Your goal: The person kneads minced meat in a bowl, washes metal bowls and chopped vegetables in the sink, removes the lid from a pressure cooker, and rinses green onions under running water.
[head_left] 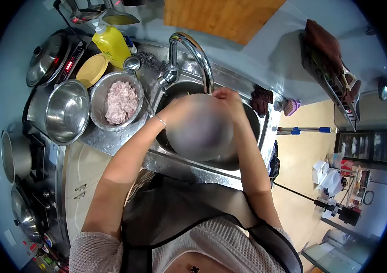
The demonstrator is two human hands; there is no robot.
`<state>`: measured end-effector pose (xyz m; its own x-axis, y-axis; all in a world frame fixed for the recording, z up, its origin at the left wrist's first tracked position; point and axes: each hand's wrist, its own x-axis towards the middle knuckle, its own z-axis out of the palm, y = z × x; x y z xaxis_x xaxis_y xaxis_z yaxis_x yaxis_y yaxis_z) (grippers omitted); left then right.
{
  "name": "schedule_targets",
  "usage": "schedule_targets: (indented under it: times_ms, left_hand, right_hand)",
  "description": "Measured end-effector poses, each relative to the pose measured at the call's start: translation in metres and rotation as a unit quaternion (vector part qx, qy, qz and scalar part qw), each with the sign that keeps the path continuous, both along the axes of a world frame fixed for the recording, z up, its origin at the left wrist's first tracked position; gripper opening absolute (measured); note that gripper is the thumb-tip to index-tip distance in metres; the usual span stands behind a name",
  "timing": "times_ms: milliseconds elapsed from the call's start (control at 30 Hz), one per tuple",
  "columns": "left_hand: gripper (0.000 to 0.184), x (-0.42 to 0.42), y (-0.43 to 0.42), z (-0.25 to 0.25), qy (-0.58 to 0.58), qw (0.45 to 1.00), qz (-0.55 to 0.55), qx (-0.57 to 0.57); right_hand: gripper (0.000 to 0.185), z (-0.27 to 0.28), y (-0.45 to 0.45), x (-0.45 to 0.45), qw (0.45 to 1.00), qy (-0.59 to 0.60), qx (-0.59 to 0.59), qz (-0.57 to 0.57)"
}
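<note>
Both hands are over the metal sink (253, 129), beneath the curved chrome tap (185, 36). A round blurred patch covers the middle of the sink and hides what lies between my hands. My left hand (175, 111), with a thin bracelet at the wrist, reaches in from the left; its fingers are lost in the blur. Close to the end of the spout, my right hand (226, 98) has its visible fingers curled in. Whatever they hold is hidden. Left of the sink, a steel bowl (97, 107) contains pale pink minced meat (121, 102).
An empty-looking steel bowl (67, 111) stands farther left, near a yellow lid (92, 70) and a yellow pump bottle (111, 44). A ladle (132, 63) lies by the meat bowl. A dark cloth (261, 101) and purple brush (291, 107) sit right of the sink.
</note>
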<state>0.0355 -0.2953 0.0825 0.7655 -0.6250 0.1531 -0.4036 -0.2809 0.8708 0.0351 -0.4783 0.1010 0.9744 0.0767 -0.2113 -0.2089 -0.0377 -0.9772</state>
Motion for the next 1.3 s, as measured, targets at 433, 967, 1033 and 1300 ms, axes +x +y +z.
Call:
schedule_targets:
  times_ms: [433, 967, 1033, 1300]
  left_hand:
    - [0.032, 0.001, 0.013, -0.006, 0.532, 0.822, 0.058, -0.196]
    - [0.018, -0.005, 0.026, -0.067, 0.267, 0.902, 0.33, -0.078]
    - [0.019, -0.01, 0.033, -0.041, 0.216, 0.878, 0.427, 0.016]
    - [0.018, 0.045, 0.02, -0.079, 0.363, 0.767, 0.406, -0.338]
  right_hand:
    - [0.015, 0.015, -0.053, -0.019, 0.909, -0.223, -0.331, -0.117]
    - [0.044, -0.187, -0.062, -0.047, 0.913, 0.052, -0.218, -0.34]
    - [0.051, -0.279, -0.081, -0.086, 0.868, 0.174, -0.299, -0.357]
    - [0.032, -0.239, -0.065, -0.13, 0.913, 0.323, -0.005, -0.248]
